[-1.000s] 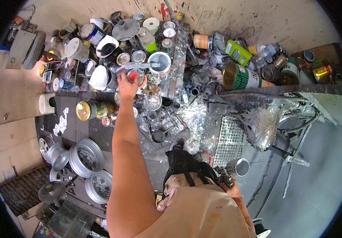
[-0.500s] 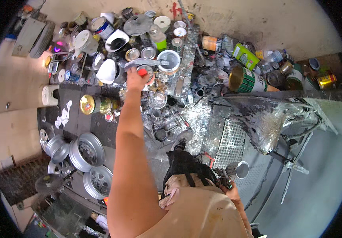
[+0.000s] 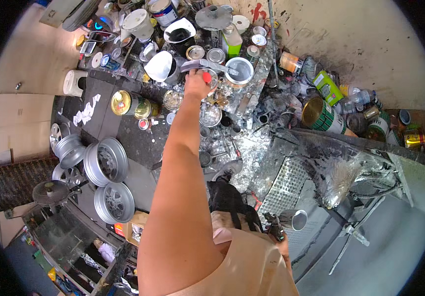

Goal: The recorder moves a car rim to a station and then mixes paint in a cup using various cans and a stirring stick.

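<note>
My left hand [image 3: 197, 85] reaches far out over the cluttered bench, fingers closed on the wide end of a flat grey stirring stick [image 3: 211, 64]. The stick's other end lies over a white bucket [image 3: 239, 72] with grey paint inside. Beside my thumb is a red cap [image 3: 207, 77], over a round tin partly hidden by the hand. At my right hip, my right hand [image 3: 283, 246] is closed around a paint-stained spray gun [image 3: 273, 226]. Its grey cup [image 3: 293, 220] tips outward, rim to the right. My body hides part of that hand.
Paint tins, lids and pots crowd the bench, with a white tub [image 3: 159, 66] left of my hand. Gold-lidded tins [image 3: 121, 102] stand on the floor. Silver wheel rims [image 3: 106, 161] lie at left. A paint-crusted stand [image 3: 343, 180] and a green tin [image 3: 316, 112] are at right.
The whole view has shifted, so the bench appears farther right and higher. My left hand stays at the stick beside the bucket. The spray gun remains in my right hand by my hip.
</note>
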A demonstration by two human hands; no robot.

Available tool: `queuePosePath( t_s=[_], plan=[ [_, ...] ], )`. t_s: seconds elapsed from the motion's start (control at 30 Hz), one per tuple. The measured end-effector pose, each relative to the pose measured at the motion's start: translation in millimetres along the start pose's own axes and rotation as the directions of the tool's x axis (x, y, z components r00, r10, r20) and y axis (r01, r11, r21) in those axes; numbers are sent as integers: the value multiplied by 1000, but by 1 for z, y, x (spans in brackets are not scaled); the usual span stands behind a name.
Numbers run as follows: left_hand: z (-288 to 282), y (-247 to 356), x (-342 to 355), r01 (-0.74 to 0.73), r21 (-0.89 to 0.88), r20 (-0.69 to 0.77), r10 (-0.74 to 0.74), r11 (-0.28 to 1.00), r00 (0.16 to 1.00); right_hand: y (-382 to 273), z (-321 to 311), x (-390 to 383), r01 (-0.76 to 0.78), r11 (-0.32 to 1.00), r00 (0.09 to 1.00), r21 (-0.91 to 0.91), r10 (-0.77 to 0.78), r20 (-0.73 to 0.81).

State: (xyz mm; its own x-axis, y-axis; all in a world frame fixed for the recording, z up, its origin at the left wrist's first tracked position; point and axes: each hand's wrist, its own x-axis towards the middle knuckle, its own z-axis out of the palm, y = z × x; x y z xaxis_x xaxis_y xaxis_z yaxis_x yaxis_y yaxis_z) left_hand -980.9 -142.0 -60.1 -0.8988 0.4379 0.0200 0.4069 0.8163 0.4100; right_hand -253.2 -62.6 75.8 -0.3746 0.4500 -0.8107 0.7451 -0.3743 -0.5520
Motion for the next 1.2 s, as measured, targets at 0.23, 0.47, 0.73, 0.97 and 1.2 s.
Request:
queuePosePath(
  t_s=[0.23, 0.47, 0.73, 0.97, 1.2],
  plan=[
    [-13, 17, -12, -151, -250, -282, 78, 956, 956, -6, 1, 11, 103, 991, 995, 88, -104, 11],
    [52, 40, -91, -256, -251, -59, 249, 934, 967, -58, 15, -9, -59, 996, 998, 72, 61, -29],
    [73, 44, -59, 252, -488, -493, -502, 836, 710, -5, 2, 8, 133, 973, 989, -186, -142, -34],
    [48, 17, -32, 165, -471, -261, -316, 866, 912, -40, 12, -6, -30, 1000, 999, 5, 31, -9],
    [-2, 37, -108, -91, -465, -402, -119, 881, 908, -23, 7, 11, 51, 995, 999, -83, -51, 11]
  ],
)
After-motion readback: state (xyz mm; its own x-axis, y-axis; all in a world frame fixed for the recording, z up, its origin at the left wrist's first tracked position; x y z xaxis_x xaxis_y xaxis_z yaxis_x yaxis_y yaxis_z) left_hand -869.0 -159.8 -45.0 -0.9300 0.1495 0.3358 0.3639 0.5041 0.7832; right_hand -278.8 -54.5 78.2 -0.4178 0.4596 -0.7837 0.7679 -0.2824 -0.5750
